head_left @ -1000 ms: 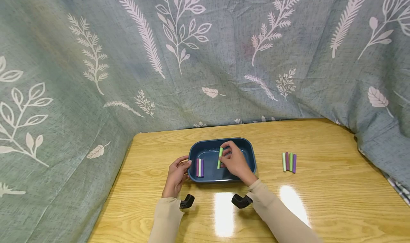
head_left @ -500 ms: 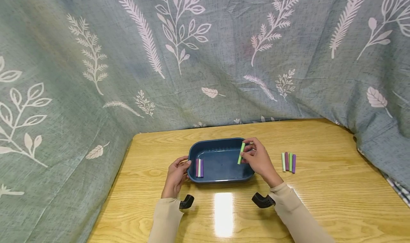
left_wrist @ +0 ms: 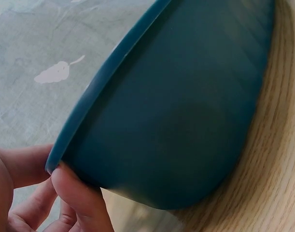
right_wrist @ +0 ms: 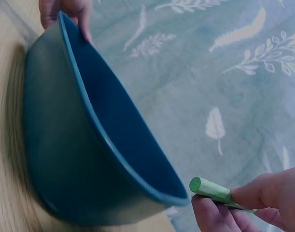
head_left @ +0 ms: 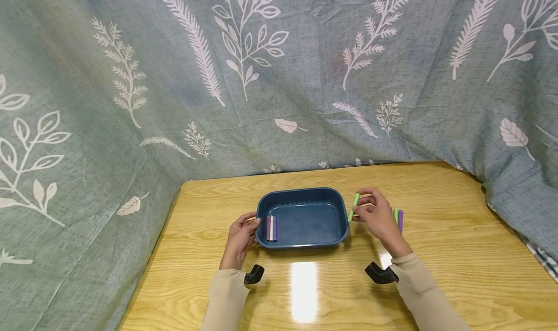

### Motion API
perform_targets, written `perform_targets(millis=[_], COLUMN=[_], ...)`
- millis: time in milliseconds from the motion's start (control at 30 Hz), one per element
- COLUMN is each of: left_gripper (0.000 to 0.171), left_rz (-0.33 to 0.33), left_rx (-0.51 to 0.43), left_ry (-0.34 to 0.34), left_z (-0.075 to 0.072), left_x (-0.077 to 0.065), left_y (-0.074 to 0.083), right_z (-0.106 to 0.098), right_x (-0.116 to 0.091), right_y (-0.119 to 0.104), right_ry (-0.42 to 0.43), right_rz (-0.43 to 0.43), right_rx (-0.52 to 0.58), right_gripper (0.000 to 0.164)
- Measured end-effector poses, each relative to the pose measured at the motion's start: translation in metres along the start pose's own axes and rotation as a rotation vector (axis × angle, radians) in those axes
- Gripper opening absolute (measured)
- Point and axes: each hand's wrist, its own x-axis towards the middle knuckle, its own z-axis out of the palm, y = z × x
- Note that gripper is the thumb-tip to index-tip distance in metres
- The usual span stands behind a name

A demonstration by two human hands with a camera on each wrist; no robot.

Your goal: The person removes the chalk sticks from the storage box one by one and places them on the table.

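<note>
My left hand (head_left: 239,239) pinches the left rim of a dark blue plastic tub (head_left: 305,230); the left wrist view shows the thumb and fingers (left_wrist: 82,198) on either side of that rim. Inside the tub, at its left end, a maroon stick (head_left: 268,229), a white stick (head_left: 272,229) and a purple stick (head_left: 275,229) lie side by side. My right hand (head_left: 378,219), just right of the tub, pinches a light green round stick (head_left: 354,207) between thumb and fingers. In the right wrist view the stick's flat end (right_wrist: 196,184) is beside the tub's rim.
Behind my right hand, a green stick (head_left: 395,215) and another purple stick (head_left: 400,220) lie on the wooden table (head_left: 457,253); my hand hides the rest of that row. A grey-green leaf-print cloth (head_left: 314,79) hangs behind the table and at its sides.
My right hand has carried the light green stick rightward, from above the inside of the tub to past its right rim. My left hand and the tub have stayed in place.
</note>
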Motion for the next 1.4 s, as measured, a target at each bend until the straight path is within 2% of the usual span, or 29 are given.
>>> perform_targets(millis=[400,900,1200,1400], left_gripper=[0.033,0.035,0.036,0.038], left_rz=[0.008,0.004,-0.005,-0.012], left_rx=[-0.004,-0.006,-0.009,0.001], left_ry=[-0.005,-0.004,-0.009,-0.011], left_z=[0.002,0.000,-0.001,-0.001], left_x=[0.001,-0.001,-0.001,-0.001], left_y=[0.000,0.000,-0.001,0.002], right_z=[-0.033,-0.081,-0.102,-0.111], right_x=[-0.010,-0.021,-0.028,-0.030], right_y=[0.009,0.029,0.043,0.047], right_ry=[0.034,0.103,0.145,0.156], right_rz=[0.008,0.021,0.037,0.065], right_rx=[-0.077,-0.289,-0.280,-0.324], right_gripper=[0.047,0.048,0.048,0.049])
